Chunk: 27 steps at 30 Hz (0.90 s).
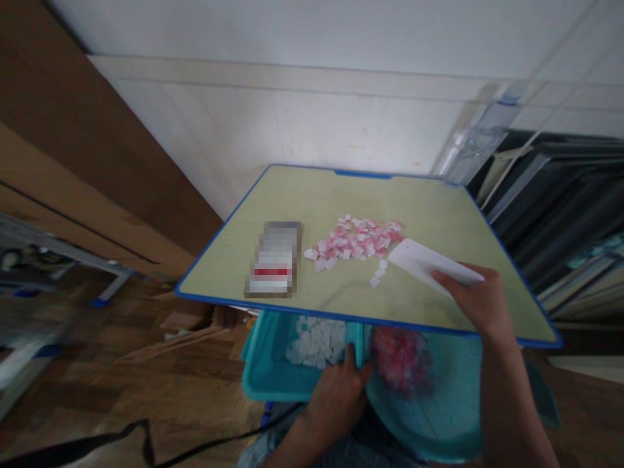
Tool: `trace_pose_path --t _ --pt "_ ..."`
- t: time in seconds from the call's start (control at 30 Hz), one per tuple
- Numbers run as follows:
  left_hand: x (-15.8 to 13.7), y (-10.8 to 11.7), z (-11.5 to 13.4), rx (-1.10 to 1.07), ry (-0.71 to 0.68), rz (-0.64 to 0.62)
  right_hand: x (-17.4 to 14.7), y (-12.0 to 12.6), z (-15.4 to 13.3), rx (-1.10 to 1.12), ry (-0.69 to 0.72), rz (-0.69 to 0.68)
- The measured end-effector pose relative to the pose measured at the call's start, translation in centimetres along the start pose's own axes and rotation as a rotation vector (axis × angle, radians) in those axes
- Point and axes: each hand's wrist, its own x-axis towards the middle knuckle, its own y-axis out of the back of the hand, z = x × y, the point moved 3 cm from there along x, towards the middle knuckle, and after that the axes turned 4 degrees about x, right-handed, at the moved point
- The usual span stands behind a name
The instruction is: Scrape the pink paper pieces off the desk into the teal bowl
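My right hand grips a white plastic-looking card, tilted low over the yellow-green board. The card's far end is beside a spread pile of small pink and white square pieces. A few loose white squares lie just left of the card. Below the board's front edge, my left hand holds the rim of a rectangular teal bin, a finger inside and the thumb outside. White flat pieces lie in that bin. A round teal basin beside it contains a reddish-pink, blurred heap.
The blue-edged board stands against a white wall. A pixelated rectangular object lies on its left. A clear bottle stands at the back right corner, near dark stacked panels. Cardboard is at left; a black strap hangs below.
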Motion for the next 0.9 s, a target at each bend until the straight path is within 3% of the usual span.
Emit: trace_pose_path --t 0.1,0.27,0.43,0.6,0.9 --pt "0.0 0.0 0.0 -0.001 0.001 -0.003 -0.1 -0.2 0.0 0.009 0.025 -0.062" --pt "0.0 -0.2 -0.1 -0.012 0.027 -0.021 -0.4 0.4 0.0 0.028 0.028 0.025" --pt "0.2 -0.8 -0.1 0.002 0.01 -0.013 -0.4 0.1 -0.2 -0.013 0.032 -0.093" --pt "0.4 -1.3 -0.4 0.005 0.023 -0.033 -0.8 0.0 -1.2 0.007 0.066 -0.026" --pt "0.4 -1.1 -0.5 -0.03 0.002 -0.044 -1.7 0.8 -0.9 0.022 0.017 -0.228"
